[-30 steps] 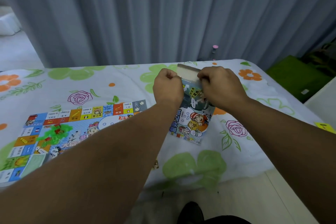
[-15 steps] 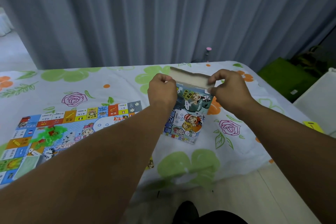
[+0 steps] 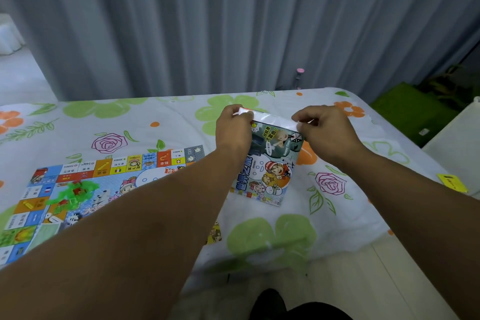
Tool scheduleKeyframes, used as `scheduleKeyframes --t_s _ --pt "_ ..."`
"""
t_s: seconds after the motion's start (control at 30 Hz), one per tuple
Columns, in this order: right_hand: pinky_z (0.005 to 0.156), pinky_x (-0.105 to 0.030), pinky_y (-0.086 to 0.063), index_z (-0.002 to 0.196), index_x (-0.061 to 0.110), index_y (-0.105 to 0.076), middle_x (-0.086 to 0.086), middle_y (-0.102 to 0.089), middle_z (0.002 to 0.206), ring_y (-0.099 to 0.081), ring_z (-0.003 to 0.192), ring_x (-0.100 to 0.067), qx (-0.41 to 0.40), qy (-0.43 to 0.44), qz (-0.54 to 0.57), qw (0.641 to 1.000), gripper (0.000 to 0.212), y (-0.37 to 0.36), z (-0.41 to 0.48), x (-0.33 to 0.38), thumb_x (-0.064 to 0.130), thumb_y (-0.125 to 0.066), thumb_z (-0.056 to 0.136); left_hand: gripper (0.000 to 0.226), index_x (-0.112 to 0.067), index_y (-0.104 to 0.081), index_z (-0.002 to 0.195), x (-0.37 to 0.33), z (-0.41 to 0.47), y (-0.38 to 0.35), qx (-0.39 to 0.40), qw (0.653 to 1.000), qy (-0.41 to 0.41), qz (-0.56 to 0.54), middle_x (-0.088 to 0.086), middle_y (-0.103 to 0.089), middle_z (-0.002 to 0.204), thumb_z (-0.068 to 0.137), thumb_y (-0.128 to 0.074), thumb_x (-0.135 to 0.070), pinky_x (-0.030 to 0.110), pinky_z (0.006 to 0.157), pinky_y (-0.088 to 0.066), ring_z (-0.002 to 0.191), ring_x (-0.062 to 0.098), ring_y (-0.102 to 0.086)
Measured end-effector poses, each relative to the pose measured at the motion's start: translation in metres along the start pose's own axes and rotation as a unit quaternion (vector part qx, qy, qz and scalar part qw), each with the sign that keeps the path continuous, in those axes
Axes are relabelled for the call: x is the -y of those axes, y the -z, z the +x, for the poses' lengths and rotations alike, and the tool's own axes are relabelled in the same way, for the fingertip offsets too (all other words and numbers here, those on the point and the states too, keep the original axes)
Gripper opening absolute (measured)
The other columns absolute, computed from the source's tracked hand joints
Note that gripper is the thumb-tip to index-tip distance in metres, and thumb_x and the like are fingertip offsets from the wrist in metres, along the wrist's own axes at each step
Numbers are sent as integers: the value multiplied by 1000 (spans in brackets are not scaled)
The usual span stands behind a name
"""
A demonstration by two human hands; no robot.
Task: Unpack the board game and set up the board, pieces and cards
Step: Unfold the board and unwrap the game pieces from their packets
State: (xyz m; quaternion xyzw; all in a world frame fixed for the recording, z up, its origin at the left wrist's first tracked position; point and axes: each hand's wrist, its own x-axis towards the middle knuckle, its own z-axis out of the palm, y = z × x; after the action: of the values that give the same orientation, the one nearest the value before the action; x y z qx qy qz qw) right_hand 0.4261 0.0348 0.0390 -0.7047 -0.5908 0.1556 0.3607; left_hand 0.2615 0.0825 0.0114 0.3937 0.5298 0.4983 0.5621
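The flat game box (image 3: 267,166), printed with cartoon children and a die, lies on the flowered tablecloth (image 3: 155,122) right of centre. My left hand (image 3: 233,130) pinches the left end of its far flap and my right hand (image 3: 322,130) pinches the right end. The flap looks folded down over the box's far edge. The unfolded game board (image 3: 85,184) lies at the left, partly under my left forearm. A clear bag of green and red plastic pieces (image 3: 75,191) sits on it.
A small card (image 3: 214,234) peeks out at the table's near edge by my left forearm. A yellow tag (image 3: 452,182) lies at the right edge. Grey curtains hang behind the table. A green box (image 3: 413,112) and a white bin (image 3: 454,132) stand to the right.
The box's far flap, which stood up showing its pale inside, now lies folded down. Both hands stayed at its ends, the right one spreading out to the right corner.
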Motion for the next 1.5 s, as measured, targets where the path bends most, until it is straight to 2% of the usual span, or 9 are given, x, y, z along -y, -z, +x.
scheduleKeyframes --t_s 0.2,0.43,0.57,0.73,0.83,1.13,1.2,1.33,1.5 --pt "86 -48 -58 99 12 -73 -2 -69 92 -67 90 -26 -8 -20 28 999 9 1 3 0 8 -68 93 34 -32 -56 131 5 2 -2 11 999 -35 34 4 -61 125 104 -46 -13 44 87 -59 104 29 -68" --pt "81 -49 -60 90 12 -74 -1 -71 89 -67 90 -27 -1 -37 70 997 12 3 5 -1 2 -69 91 27 -30 -60 114 4 3 -1 9 999 -29 28 6 -67 113 102 -42 -13 35 71 -58 94 27 -71" --pt "66 -33 -51 85 14 -76 1 -70 82 -61 75 -18 14 -20 41 999 13 5 5 -1 2 -72 89 14 -34 -58 94 5 1 -3 3 998 -40 39 9 -71 105 101 -47 -32 51 88 -58 97 33 -70" --pt "54 -22 -36 84 16 -77 1 -68 87 -53 65 -10 24 -4 -30 999 14 4 5 -2 6 -69 89 11 -25 -55 105 4 2 -3 1 998 -31 51 11 -69 106 100 -47 -22 52 84 -58 96 37 -70" --pt "58 -23 -39 82 16 -73 -1 -64 97 -58 84 -19 25 35 -82 996 5 3 3 4 18 -75 87 16 -21 -53 112 3 0 -5 1 998 -32 54 10 -67 102 100 -43 -17 51 83 -57 97 39 -69" --pt "70 -33 -44 99 19 -65 -4 -65 98 -57 89 -25 93 145 -234 957 6 -2 0 9 21 -66 94 36 -18 -44 138 -5 -7 -6 23 996 -14 80 -4 -57 86 101 -42 -19 49 87 -56 92 30 -67" --pt "79 -37 -49 119 21 -65 -4 -64 110 -58 96 -25 112 157 -227 955 23 -6 -1 14 27 -61 97 39 -17 -50 131 -7 -5 -6 23 997 -4 75 6 -65 96 94 -42 -25 53 87 -57 93 32 -69" --pt "86 -43 -50 127 21 -64 -9 -66 114 -59 102 -29 121 188 -236 946 28 -14 -1 18 28 -51 104 29 -17 -62 97 -3 4 -7 19 997 4 75 17 -69 97 86 -37 -25 60 86 -57 95 44 -68" --pt "87 -46 -51 128 20 -67 -14 -69 110 -61 102 -35 93 177 -223 954 29 -14 2 13 22 -49 105 41 -19 -50 141 -10 5 -4 10 999 6 51 4 -60 127 101 -42 -18 33 79 -53 94 21 -64"
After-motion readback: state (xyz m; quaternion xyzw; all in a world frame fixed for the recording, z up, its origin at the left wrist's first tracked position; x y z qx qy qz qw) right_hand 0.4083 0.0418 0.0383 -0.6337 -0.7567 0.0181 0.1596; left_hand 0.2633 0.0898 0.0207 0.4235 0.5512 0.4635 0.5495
